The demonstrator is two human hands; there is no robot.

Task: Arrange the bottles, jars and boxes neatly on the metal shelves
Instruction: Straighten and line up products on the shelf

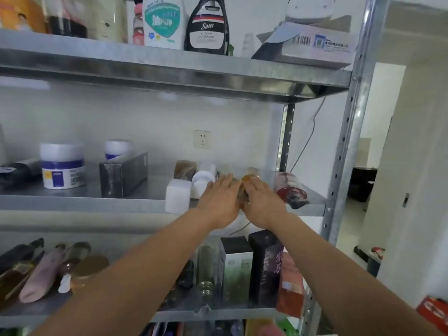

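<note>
Grey sheet metal forms the middle shelf [72, 202], set against a pale wall. At its far left a white tub with a blue band [62, 166] stands upright, with a smaller tub [118, 149] behind it and a grey box [123, 174] lying just to its right. A wall socket [202, 139] sits behind the middle of the shelf. Near the front edge stands a white square bottle [178, 198], touching a white jar [203, 180] that lies on its side. Next comes the left hand [219, 202], fingers laid out straight, its grip loose and unclosed, against an amber bottle [249, 178] lying on the shelf. The right hand [263, 204] lies flat on the bottle's other side, its grip likewise loose. Just beside it lies a red and dark packet [291, 190] on its side. On the top shelf [169, 69] stand a white and green bottle [162, 20] and a black bottle [207, 25], then a barcoded box [312, 42]. On the shelf below, a green and white box [236, 267] and a dark box [265, 265] stand upright together. A perforated steel post [349, 141] closes the rack, and past it white walls open onto a room with dark furniture [361, 183].
</note>
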